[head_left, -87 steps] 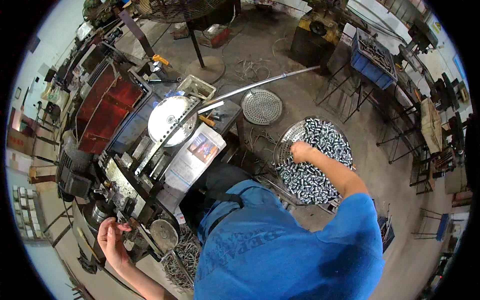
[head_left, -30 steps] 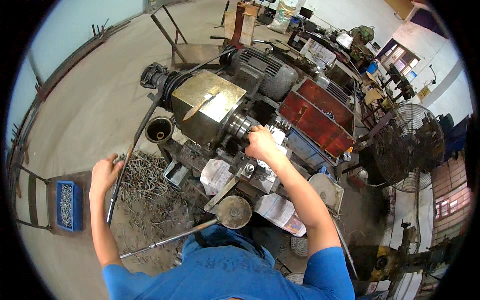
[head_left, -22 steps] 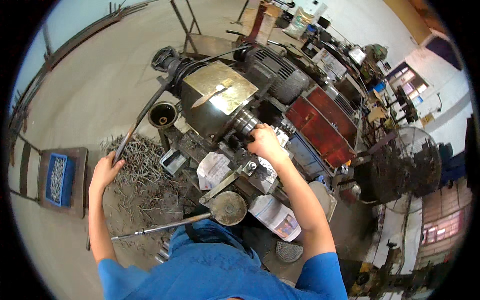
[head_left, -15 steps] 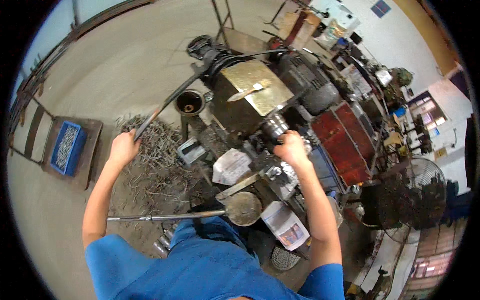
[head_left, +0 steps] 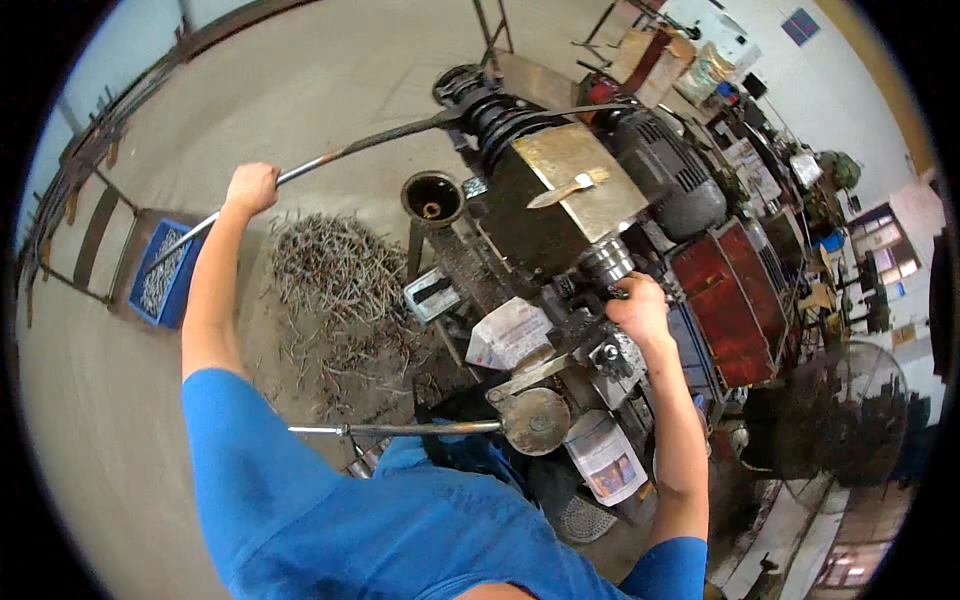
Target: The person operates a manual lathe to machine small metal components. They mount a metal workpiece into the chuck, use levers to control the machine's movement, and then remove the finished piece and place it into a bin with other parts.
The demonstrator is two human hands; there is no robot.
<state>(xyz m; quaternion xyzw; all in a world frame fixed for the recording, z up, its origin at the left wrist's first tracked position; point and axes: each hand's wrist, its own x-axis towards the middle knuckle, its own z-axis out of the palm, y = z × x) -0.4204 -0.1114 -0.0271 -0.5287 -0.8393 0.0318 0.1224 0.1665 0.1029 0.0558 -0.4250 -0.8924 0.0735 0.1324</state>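
Left hand at 10 o'clock clenched around long steel lever bar running toward machine head at 1 o'clock; right hand at 3 o'clock closed on chuck-side part, metal rod pile between.

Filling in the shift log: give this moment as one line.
left hand: shut on long lever bar | right hand: at machine chuck | metal rods pile on floor
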